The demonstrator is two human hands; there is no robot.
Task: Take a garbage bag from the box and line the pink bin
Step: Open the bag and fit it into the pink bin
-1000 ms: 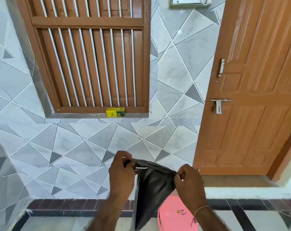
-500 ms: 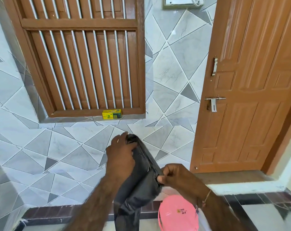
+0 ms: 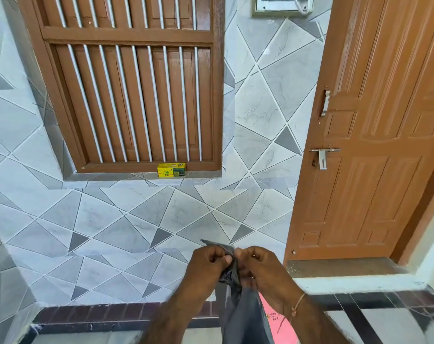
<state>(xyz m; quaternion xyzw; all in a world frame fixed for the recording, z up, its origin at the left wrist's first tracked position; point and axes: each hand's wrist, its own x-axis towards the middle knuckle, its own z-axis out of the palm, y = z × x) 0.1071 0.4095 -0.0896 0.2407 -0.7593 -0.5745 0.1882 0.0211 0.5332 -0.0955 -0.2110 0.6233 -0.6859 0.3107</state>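
Pinching the top edge of the garbage bag (image 3: 232,274), the left hand (image 3: 207,265) and right hand (image 3: 258,268) meet almost knuckle to knuckle, each closed with thumb pressed against curled fingers on the dark film. This paired grip suggests an attempt to rub or pull the two layers apart and find the mouth. The remainder of the bag hangs straight down from the hands, unopened.

Directly below the hands, and partly behind the hanging bag, stands the pink bin (image 3: 278,324); only a portion of it shows, with no liner fitted. Holding the bag above the bin keeps the opened mouth ready to be lowered in.

Well above the bin, on the sill of the barred window (image 3: 134,90), rests the yellow box (image 3: 171,169). A wooden door (image 3: 375,135) stands to the right of the bin.
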